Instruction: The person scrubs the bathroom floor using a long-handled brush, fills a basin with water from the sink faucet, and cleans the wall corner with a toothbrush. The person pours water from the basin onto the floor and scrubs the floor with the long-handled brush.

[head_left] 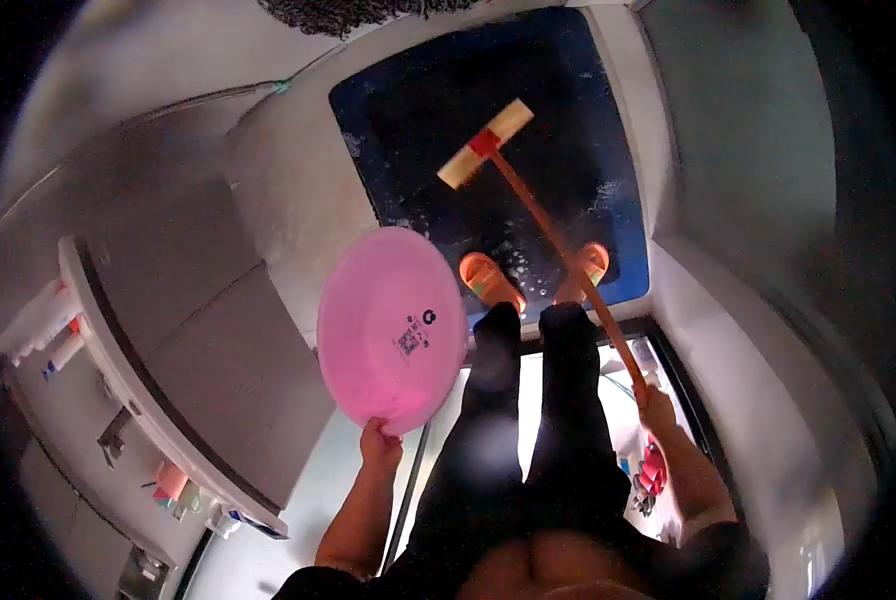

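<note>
Two hands are full: the left hand (380, 446) pinches its fingers on the rim of a pink basin (388, 300), left of centre; the right hand (656, 409), lower right, wraps a mop (545, 221) handle. Beyond, orange sandals (479, 272) stand on wet-looking blue floor (568, 110). Suds could make them slip; the basin, held one-sided, might twist loose if knocked.

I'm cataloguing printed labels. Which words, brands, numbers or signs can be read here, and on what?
No word, brand or number is readable.
Pink basin: black round logo, small characters and a square code, all too small to read.
Pale ledge: small dark mark, too small to read.
</note>
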### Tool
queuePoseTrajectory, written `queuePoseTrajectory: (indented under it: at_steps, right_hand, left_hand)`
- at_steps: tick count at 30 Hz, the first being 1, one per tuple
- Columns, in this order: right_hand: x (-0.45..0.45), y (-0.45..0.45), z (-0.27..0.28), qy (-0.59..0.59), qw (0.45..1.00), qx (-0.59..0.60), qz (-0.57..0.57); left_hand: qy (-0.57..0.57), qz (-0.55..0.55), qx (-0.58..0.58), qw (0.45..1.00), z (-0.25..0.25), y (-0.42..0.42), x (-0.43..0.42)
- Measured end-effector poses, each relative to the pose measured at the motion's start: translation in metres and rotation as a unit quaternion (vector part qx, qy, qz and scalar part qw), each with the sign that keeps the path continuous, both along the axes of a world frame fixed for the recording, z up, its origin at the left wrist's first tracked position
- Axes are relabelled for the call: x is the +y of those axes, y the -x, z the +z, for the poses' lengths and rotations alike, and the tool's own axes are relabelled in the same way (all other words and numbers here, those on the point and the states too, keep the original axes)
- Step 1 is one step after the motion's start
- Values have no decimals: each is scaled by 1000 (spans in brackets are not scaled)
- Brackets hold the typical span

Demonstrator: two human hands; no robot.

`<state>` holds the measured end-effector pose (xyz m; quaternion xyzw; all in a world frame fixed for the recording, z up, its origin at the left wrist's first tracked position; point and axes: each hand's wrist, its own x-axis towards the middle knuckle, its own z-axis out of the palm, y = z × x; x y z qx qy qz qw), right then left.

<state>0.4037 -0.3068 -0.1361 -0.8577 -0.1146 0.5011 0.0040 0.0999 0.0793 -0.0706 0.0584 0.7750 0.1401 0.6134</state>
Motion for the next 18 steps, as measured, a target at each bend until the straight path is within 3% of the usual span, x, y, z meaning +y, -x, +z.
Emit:
queuePoseTrajectory:
  at_steps: [1, 2, 3, 4, 5, 6, 7, 8, 9, 10, 11, 12, 14, 15, 16, 17, 18]
  right_hand:
    - [9, -8, -14, -36, 998, 47, 7]
    - [21, -8, -28, 32, 998, 20, 45]
    - [53, -19, -19, -64, 996, 34, 53]
    - [64, -18, -43, -24, 996, 70, 41]
    - [79, -13, -76, -137, 985, 36, 96]
    - [123, -27, -81, -178, 976, 47, 116]
    - [155, -27, -102, -279, 959, -19, 48]
    - [167, -23, -151, -400, 873, -174, 219]
    - [196, -33, -167, -322, 913, -107, 227]
    - [214, -29, -170, -234, 944, -37, 230]
    - [215, -29, -152, -234, 943, -33, 234]
    - [218, -38, -118, -252, 954, -6, 161]
    - [191, -35, -60, -282, 935, -68, 202]
    - [148, -20, -48, -240, 946, -41, 213]
    - [110, -12, -15, -109, 950, 30, 291]
    - [71, -1, 11, -64, 962, 52, 261]
    - [33, 10, 27, -54, 966, 62, 245]
  left_hand:
    - [2, 5, 0, 1000, -3, 4, -2]
    - [4, -1, -3, 1000, -4, 9, -4]
    - [7, -8, -5, 1000, -4, 14, -5]
    - [12, -9, 1, 1000, 0, 13, -6]
    - [12, 24, 23, 999, 3, 7, -4]
    - [9, 59, 45, 997, 5, 4, -3]
    - [6, 60, 50, 997, 5, 8, -3]
    - [-4, 54, 12, 998, 4, 14, -4]
    - [-11, 47, -28, 998, 2, 20, -6]
    - [-28, 10, 26, 999, 3, 27, -11]
    - [-27, 15, 28, 999, 7, 30, -17]
    - [-22, 33, 12, 999, 10, 29, -18]
    - [-3, 105, -44, 993, 12, 34, -18]
    - [-4, 108, -49, 993, 12, 35, -20]
    - [-17, 76, -26, 997, 10, 35, -22]
    - [-31, 46, 0, 998, 8, 37, -24]
    - [-49, 50, -52, 996, 10, 45, -28]
